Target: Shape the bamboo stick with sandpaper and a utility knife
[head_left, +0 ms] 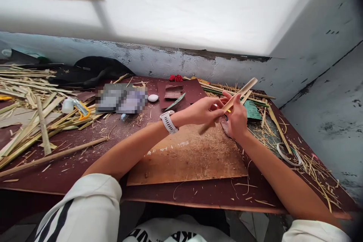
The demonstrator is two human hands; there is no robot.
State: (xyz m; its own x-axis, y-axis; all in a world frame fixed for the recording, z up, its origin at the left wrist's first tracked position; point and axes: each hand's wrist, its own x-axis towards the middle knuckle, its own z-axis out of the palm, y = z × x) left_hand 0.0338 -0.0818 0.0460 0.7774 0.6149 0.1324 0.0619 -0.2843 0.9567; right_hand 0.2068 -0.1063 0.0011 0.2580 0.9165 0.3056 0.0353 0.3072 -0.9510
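Observation:
A pale bamboo strip (249, 85) slants up to the right above a brown wooden board (187, 162). My left hand (202, 111), with a white watch on its wrist, pinches the strip near its lower part. Around its middle, my right hand (237, 116) is closed on the same strip, close beside the left fingers. Something small and yellow shows between the hands; what it is cannot be made out. Fine shavings lie on the board beneath them.
Bamboo strips (42, 121) and a yellow cutter (82, 110) lie at the left. A white oval object (153, 98), red flowers (176, 78) and a dark red sheet (195, 89) sit at the back. Green sandpaper (252, 110) and a tape roll (289, 155) are at the right.

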